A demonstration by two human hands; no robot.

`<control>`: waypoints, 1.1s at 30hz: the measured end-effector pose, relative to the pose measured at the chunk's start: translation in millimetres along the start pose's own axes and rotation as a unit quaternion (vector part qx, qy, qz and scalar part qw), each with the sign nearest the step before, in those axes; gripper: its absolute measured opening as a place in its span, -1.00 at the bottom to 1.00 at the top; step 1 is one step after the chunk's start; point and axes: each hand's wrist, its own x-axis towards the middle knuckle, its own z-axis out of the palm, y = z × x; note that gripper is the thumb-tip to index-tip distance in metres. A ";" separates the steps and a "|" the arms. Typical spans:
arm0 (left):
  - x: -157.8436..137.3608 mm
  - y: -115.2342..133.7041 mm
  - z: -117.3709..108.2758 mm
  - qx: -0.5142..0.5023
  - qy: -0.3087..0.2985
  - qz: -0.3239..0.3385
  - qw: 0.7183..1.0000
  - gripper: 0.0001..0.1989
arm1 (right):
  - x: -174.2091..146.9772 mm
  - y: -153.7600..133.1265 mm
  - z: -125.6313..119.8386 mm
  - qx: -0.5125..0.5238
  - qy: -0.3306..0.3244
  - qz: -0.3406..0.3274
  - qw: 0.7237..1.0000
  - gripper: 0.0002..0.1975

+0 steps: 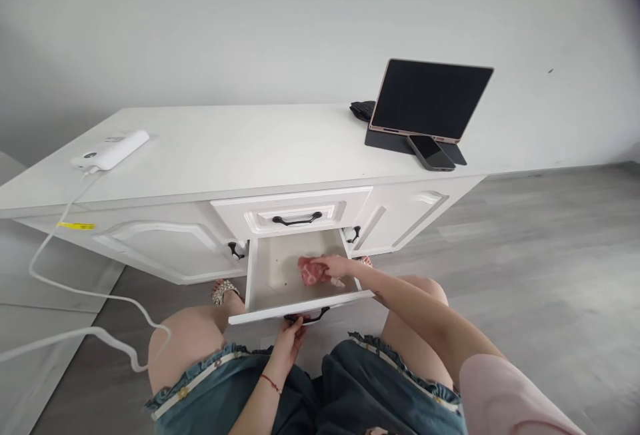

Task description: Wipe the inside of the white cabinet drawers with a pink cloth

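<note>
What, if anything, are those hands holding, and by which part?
The right hand grips a crumpled reddish cloth by its right side, inside the drawer. The left hand touches the left end of the drawer's black handle.

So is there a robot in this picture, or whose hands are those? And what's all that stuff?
No robot, just somebody's two bare hands. The camera is worn on their head, so you look forward and down, as they might. The right hand holds a pinkish-red item, perhaps cloth, at an open white drawer. The left hand holds that drawer's black handle. On the white cabinet top stands a dark screen, with a phone in front and something black partly behind. Near the other end lies a white gadget with a white cable; I can't tell what it is.
</note>
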 end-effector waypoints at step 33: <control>28.9 36.5 41.6 0.002 -0.025 0.091 0.996 -0.85 | -28.6 -99.6 97.1 -0.113 0.328 0.101 0.932 -0.48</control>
